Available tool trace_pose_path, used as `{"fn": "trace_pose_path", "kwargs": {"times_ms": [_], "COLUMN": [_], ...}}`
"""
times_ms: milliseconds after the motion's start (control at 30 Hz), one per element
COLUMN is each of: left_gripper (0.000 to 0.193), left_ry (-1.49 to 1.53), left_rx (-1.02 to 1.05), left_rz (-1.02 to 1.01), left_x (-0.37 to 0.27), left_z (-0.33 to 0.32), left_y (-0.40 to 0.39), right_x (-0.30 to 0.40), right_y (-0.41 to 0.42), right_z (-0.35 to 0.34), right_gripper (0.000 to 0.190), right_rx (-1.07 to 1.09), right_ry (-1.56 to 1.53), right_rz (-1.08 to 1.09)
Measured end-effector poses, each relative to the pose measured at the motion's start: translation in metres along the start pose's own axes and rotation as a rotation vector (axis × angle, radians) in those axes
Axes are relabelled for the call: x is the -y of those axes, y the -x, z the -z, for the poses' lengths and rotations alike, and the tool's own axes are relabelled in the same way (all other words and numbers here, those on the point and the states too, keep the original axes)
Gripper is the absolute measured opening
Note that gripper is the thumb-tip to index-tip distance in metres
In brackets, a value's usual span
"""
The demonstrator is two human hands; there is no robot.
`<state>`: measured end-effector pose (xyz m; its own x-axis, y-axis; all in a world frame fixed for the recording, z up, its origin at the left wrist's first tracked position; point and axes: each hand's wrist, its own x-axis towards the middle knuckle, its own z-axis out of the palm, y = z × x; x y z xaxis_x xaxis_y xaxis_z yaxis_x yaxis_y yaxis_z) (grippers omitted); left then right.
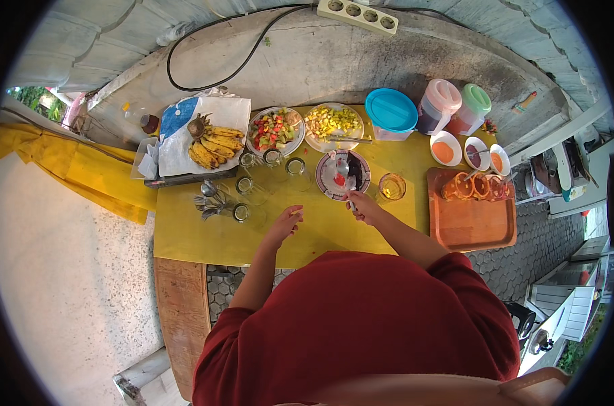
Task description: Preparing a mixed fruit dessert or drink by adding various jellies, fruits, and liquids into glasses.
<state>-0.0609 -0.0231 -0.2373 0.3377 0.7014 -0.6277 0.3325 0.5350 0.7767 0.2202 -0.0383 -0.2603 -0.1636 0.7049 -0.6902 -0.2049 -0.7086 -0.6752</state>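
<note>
My right hand grips the handle of a metal spoon, whose bowl is over a patterned plate with dark and red pieces on it. My left hand hangs above the yellow tabletop with its fingers curled; whether it holds anything small cannot be told. Right of the plate is a glass with yellow pieces inside. Several empty-looking glasses stand to the left. Behind the plate are a plate of mixed diced fruit and a plate of yellow-green diced fruit with a metal utensil across its rim.
An orange-brown tray at the right carries several filled glasses. Behind it stand white bowls, lidded pitchers and a blue-lidded container. Bananas lie at the left rear, above spoons and forks. A wall borders the table's back.
</note>
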Motion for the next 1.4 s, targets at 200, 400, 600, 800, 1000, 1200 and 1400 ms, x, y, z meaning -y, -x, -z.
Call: {"fn": "trace_pose_path", "kwargs": {"times_ms": [200,400,600,800,1000,1200,1400], "left_gripper": [0.038,0.043,0.034,0.038,0.042,0.047,0.085], "left_ry": [0.014,0.020,0.174,0.086,-0.017,-0.028,-0.321], "left_rx": [-0.001,-0.092,-0.148,-0.164,0.126,0.562,0.278], "left_rz": [-0.025,0.067,-0.006,0.116,0.145,-0.133,-0.779], "left_x": [0.004,0.048,0.064,0.030,0.009,-0.053,-0.076], "left_z": [0.006,0.007,0.001,-0.006,-0.036,-0.095,-0.165], "left_y": [-0.001,-0.027,-0.058,-0.085,-0.108,-0.086,-0.097], "right_x": [-0.008,-0.007,0.060,0.152,0.154,0.160,0.183], "right_y": [-0.023,0.011,0.067,-0.065,-0.138,-0.151,-0.105], "right_z": [0.006,-0.009,-0.027,0.026,0.067,0.097,0.082], "right_gripper": [0.021,0.040,0.045,0.027,0.033,0.028,0.030], "right_rx": [0.011,-0.013,0.055,-0.033,-0.237,-0.024,-0.041], "right_ry": [-0.014,-0.254,-0.088,0.781,1.645,1.834,1.460], "right_rz": [-0.075,-0.163,-0.119,0.614,0.581,0.491,0.447]}}
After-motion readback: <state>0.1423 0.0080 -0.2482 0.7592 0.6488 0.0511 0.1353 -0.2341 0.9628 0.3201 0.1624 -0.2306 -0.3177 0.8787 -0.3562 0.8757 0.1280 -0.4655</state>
